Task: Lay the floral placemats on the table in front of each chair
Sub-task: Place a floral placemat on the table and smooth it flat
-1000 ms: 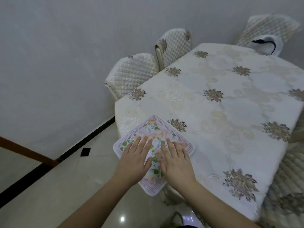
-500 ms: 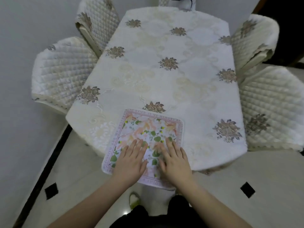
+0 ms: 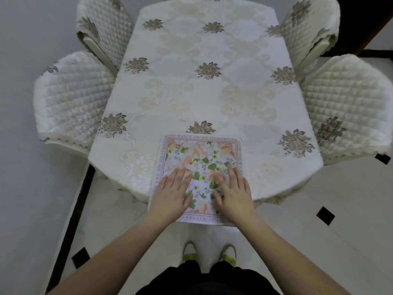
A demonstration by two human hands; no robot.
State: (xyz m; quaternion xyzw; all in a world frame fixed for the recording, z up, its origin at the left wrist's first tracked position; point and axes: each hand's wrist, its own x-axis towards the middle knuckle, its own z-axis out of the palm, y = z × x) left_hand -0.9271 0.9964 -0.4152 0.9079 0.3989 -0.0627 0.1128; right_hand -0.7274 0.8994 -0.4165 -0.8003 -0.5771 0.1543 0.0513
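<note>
A square floral placemat [image 3: 204,154] with a pink lettered border lies at the near end of the table [image 3: 204,86], its near edge hanging past the table's rim. My left hand [image 3: 173,193] presses flat on its lower left part with straight fingers. My right hand [image 3: 232,193] presses flat on its lower right part the same way. The table wears a cream cloth with brown flower motifs. Whether the mat is a single one or a stack I cannot tell.
Quilted cream chairs flank the table: two on the left [image 3: 72,99] [image 3: 104,28] and two on the right [image 3: 344,103] [image 3: 308,28]. A pale tiled floor [image 3: 319,241] with black diamond insets lies below. My shoes [image 3: 209,253] stand near the table's end.
The view has swung from the table's corner to face its near end squarely. The placemat has turned square to the table and slid toward the middle of the end, both hands staying flat on it.
</note>
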